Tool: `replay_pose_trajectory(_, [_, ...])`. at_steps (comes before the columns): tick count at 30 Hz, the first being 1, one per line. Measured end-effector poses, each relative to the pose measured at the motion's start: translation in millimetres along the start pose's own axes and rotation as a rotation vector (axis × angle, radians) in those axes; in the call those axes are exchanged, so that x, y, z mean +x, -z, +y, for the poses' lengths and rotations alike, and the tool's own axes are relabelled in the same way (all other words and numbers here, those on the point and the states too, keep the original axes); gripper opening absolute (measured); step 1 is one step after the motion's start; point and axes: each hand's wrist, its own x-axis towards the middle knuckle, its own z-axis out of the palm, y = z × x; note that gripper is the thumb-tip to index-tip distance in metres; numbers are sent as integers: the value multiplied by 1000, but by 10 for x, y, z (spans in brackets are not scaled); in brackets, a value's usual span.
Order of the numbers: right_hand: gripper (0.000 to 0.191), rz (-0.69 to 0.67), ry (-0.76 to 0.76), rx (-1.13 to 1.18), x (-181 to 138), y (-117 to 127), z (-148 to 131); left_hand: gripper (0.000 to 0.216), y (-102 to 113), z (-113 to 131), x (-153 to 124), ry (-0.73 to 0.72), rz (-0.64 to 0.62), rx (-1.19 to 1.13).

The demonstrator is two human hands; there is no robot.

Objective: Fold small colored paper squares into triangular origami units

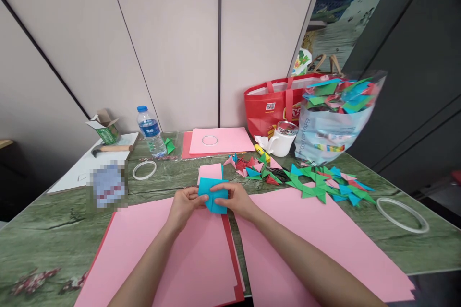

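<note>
Between my two hands is a small blue sheet of paper [212,189], creased and held up above the table. My left hand [183,206] pinches its left edge, thumb lying on the front face. On the opposite side my right hand [236,200] grips it with thumb and fingers on the face. Just behind it lies a small stack of pink paper squares [211,171] with a blue edge showing. Under my forearms are large pink sheets, one stack on the left [194,259] over red paper and another on the right [298,240].
Folded paper pieces [252,167] and green paper stars [313,184] lie at the right, near a white mug [283,141], a bag of folded pieces [324,129] and a red tote [262,105]. A water bottle [151,132], hammer [113,148] and white ring [144,170] are left.
</note>
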Motion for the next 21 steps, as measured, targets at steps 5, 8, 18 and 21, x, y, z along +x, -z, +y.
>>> replay_pose_trajectory(5, [26,49,57,-116,-23,-36,-91,32,17,-34,18,-64,-38,-43])
replay_pose_trajectory(8, [27,59,65,-139,-39,-46,-121,48,5,-54,27,-62,-1,-37])
replay_pose_trajectory(18, [28,221,58,-77,4,1,-82,49,-103,18,-31,-149,-104,-39])
replay_pose_trajectory(21, [29,172,81,-91,2,5,-82,33,-66,-28,-7,-128,-80,-1])
